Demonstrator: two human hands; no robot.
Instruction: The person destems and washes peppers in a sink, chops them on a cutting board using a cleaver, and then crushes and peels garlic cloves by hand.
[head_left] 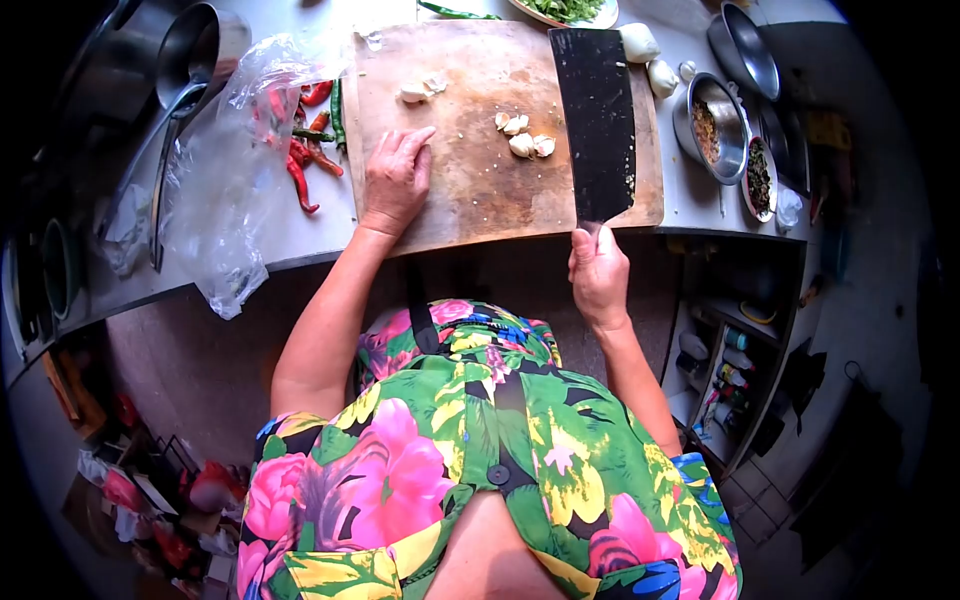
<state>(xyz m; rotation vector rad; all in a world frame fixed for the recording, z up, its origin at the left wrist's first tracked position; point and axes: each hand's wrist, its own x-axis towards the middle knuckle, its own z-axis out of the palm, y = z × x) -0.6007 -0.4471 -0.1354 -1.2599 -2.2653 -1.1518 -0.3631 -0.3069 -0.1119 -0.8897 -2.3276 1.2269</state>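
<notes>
My right hand (600,277) is wrapped round the handle of a wide, dark cleaver (598,120), whose blade lies over the right side of the wooden cutting board (460,215). My left hand (398,182) rests on the board's left side, fingers stretched out and holding nothing that I can see. Just beyond it sit a few pale garlic pieces (414,92). Several garlic cloves (522,145) lie mid-board, left of the blade. Small crumbs and a brown, damp-looking stain mark the wood around them.
Left of the board are red and green chili peppers (299,185), a crumpled clear plastic bag (225,190) and a ladle (188,60). On the right stand whole garlic bulbs (639,43), a metal bowl (741,130) with chopped contents and a smaller oval dish (760,180).
</notes>
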